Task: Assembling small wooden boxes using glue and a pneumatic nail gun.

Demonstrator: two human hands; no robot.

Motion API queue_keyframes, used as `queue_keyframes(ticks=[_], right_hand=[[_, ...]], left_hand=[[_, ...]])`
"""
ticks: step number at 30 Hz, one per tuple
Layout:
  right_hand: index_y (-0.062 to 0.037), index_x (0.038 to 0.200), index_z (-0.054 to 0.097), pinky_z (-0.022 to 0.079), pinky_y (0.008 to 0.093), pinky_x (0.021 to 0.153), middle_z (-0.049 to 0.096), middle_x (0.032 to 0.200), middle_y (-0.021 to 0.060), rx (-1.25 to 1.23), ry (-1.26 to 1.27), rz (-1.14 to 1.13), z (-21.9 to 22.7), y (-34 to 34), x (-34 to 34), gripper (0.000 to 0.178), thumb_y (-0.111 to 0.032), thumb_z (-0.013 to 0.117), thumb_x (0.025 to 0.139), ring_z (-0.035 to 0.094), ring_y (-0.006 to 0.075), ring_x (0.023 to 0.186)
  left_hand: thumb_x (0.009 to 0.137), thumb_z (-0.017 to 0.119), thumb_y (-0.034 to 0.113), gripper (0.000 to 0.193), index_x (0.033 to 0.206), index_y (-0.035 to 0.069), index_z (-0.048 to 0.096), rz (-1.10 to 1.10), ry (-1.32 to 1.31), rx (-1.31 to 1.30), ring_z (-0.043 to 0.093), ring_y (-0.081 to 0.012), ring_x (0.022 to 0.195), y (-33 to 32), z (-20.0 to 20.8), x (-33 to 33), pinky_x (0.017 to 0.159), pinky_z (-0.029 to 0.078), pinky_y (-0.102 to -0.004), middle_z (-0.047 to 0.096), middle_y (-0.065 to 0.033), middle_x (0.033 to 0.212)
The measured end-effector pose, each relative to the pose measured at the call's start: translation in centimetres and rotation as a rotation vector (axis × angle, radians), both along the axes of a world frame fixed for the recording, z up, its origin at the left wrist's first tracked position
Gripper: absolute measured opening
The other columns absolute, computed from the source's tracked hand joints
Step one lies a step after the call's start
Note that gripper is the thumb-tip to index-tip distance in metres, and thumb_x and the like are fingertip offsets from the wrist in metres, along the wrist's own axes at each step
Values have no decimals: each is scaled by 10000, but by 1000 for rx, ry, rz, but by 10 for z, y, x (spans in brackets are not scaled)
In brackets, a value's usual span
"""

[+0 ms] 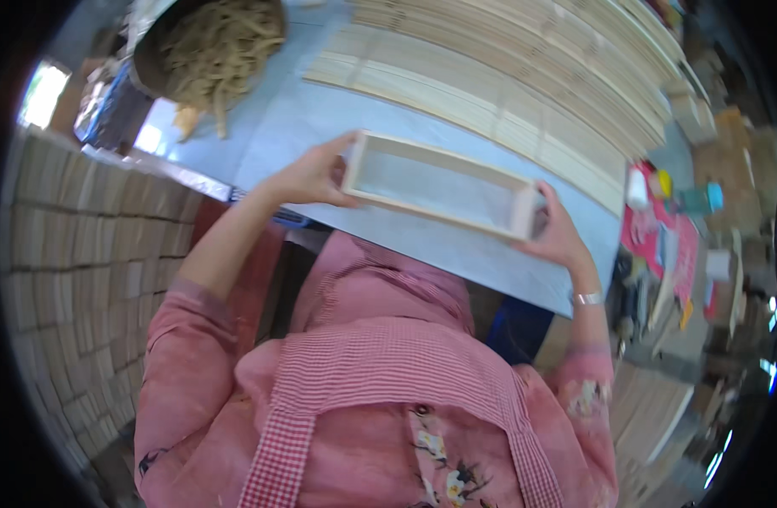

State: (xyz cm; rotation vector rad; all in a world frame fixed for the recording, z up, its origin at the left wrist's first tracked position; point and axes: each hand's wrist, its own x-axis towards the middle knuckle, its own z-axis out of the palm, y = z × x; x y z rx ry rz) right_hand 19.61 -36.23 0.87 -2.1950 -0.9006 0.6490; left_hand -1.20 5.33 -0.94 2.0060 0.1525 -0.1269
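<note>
A long, narrow rectangular wooden frame (pixel 439 218) of pale bare wood is held above the near part of a light blue-grey tabletop (pixel 278 110). My left hand (pixel 319 176) grips its left short end, thumb toward the near side and fingers round the far corner. Around the right short end, my right hand (pixel 561 230) is closed, partly hidden by that end piece. Through the frame's opening the tabletop shows. It tilts slightly, its right end nearer to me than its left.
Stacked pale wooden strips (pixel 490 76) cover the far side of the table. A dark round container (pixel 151 63) of curled tan strips (pixel 223 42) stands at far left. Piled wooden pieces (pixel 92 254) rise left of me. Bottles and a pink cloth (pixel 672 245) lie to the right.
</note>
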Motion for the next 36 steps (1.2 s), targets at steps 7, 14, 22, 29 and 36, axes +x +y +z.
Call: queue_keyframes(ticks=[7,14,22,29,36], right_hand=[[-46,1534,311,500,325,751,611,1141,131,-8,46,-214,-9,-66,-26,1145,-57,864,531,554,220,835],[-54,1550,285,503,324,741,560,1286,164,-14,22,-191,-17,-73,-14,1173,-47,860,528,556,226,838],[-81,1597,239,519,326,708,503,1430,191,-126,-5,-170,-14,-91,-14,1219,-28,862,551,582,240,845],[-84,1606,243,501,285,693,489,1456,172,-23,-2,-294,-3,-105,-42,1148,-13,829,621,560,180,782],[-79,1590,295,481,253,696,522,1420,150,54,-26,-410,-8,-132,-60,971,-24,766,743,547,146,766]], left_hand=[[623,910,101,1070,1514,-31,332,-201,-109,8,637,-240,743,-47,-4,34,713,571,-323,654,-178,1076],[613,912,82,1105,1508,-89,288,-197,-208,5,642,-262,720,-49,-3,42,718,571,-337,651,-205,1076],[724,828,99,894,1517,84,416,-66,-152,153,664,-217,733,25,-4,21,700,566,-331,679,-129,1170],[789,709,149,258,1040,90,700,1190,41,521,674,-306,892,191,-23,-45,795,553,-409,703,-88,1030],[811,692,149,89,869,88,723,950,80,621,673,-280,839,180,-33,-73,754,540,-394,709,-59,942]])
